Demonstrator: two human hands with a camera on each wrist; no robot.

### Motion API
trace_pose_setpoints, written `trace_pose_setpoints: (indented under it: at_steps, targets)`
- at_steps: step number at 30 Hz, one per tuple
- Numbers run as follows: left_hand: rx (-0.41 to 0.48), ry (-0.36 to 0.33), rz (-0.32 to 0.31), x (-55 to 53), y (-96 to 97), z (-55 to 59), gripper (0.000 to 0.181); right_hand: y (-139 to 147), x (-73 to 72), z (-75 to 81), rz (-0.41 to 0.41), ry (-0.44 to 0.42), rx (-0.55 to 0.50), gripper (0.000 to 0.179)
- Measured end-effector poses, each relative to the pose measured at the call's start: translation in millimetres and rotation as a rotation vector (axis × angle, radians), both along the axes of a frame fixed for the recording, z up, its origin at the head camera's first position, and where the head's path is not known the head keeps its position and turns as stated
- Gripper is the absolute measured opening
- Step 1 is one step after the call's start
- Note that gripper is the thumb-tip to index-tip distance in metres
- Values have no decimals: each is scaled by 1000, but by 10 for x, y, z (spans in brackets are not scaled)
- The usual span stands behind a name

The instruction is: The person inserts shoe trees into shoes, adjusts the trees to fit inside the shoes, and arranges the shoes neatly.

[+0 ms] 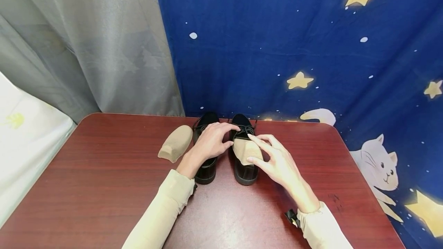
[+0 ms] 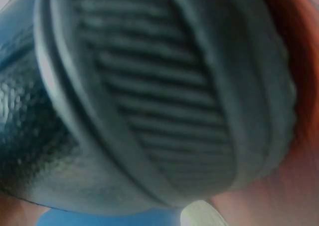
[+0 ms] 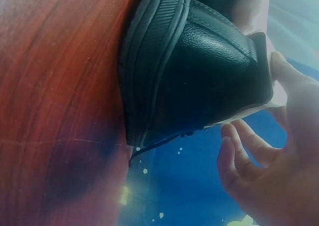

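Observation:
Two black lace-up shoes stand side by side with heels toward me: the left shoe point(image 1: 206, 174) and the right shoe point(image 1: 245, 174). A beige moulded shoe insert point(image 1: 242, 150) sits at the right shoe's opening. My right hand point(image 1: 277, 160) holds this insert from the right, thumb low on it and index finger near the laces. My left hand point(image 1: 212, 141) reaches across the left shoe, its fingers spread, with fingertips at the right shoe's laces and left side. The ribbed heel sole point(image 2: 159, 91) of a shoe fills the left wrist view.
A second beige insert point(image 1: 176, 143) lies on the red-brown table point(image 1: 114, 172) left of the shoes. The shoe toes are close to the table's back edge, before a blue star-patterned curtain point(image 1: 242, 49). A grey curtain point(image 1: 104, 49) hangs at the left.

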State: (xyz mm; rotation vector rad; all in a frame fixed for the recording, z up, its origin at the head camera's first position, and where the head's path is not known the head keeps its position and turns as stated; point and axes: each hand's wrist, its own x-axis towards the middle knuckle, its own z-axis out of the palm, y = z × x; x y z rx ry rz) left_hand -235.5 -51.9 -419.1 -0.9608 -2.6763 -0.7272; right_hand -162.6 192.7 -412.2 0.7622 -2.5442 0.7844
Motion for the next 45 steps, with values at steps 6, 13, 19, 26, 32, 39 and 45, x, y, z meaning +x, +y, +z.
trace_pose_setpoints:
  at_steps: [6, 13, 19, 26, 32, 39, 45]
  targets:
    - [7, 6, -2, 6, -2, 2, 46, -9, -18, -25, -1, 8, -3, 68]
    - [12, 17, -4, 2, -5, 5, 46, 11, -8, -4, 28, 21, -16, 68]
    - [29, 25, -10, -9, -2, 10, 46, 4, -51, -31, 16, 10, -27, 67]
    - [26, 15, -11, -8, -2, 17, 46, -6, -96, -84, -3, -2, -39, 67]
    - [25, 20, -13, -13, -5, 19, 46, -8, -129, -106, -1, -1, -44, 65]
    - [9, -2, -2, -11, 3, 29, 45, -6, -164, -114, 12, 5, -56, 66]
    - [9, -19, 6, 3, -2, 29, 46, 0, -200, -164, 15, -5, -61, 66]
